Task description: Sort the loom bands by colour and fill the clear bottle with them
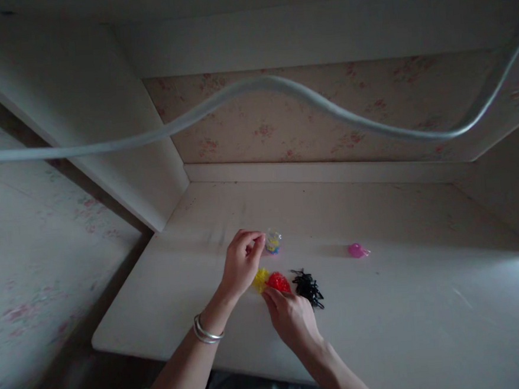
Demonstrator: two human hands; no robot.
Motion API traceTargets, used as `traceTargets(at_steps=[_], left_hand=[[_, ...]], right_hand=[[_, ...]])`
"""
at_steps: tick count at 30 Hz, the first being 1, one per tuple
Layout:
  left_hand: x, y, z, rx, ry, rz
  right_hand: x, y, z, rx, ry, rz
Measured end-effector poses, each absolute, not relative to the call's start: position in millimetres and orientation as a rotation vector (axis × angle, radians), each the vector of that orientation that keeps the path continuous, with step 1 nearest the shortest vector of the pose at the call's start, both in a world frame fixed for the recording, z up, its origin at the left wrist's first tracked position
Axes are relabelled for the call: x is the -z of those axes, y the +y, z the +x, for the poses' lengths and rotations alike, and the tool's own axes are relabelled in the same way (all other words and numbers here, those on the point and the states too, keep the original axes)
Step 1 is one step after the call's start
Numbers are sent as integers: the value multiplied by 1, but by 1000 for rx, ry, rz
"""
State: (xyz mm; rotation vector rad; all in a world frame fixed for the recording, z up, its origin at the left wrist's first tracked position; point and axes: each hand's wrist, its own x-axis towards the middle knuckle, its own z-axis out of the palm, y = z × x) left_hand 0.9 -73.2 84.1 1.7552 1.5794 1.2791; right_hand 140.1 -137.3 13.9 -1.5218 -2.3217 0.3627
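Observation:
My left hand (243,262) has thumb and fingers pinched at the edge of a small clear plastic bag (273,242), which holds small yellow and blue pieces. Just below it on the white desk lies a small yellow pile (260,279), touching a pile of red bands or loops (278,282). My right hand (294,319) reaches to the near edge of the red pile with its fingertips closed together; anything between them is too small to make out. Beside the red pile, to the right, is a heap of black loops (308,287).
A pink knotted little bag or balloon-like thing (357,250) sits farther right on the white desk (428,319). A pale cable (269,84) crosses the upper view in front of the shelf. White side panels (104,128) and a floral-papered back wall enclose the desk.

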Motion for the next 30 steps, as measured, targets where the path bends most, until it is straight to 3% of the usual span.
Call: traceTargets(at_steps=[15,22,30], left_hand=[[-6,-159,-26,-913,1822,1821],[1,-162,-9,-724,1986,2072],[5,-163,-17,-844,1907,1997]], right_hand=[[-52,-121,165,-1002,-1834,-1419],[-100,-68,179,-760,-1800,-1459],[-111,-30,164,-610,-1964,-1430]])
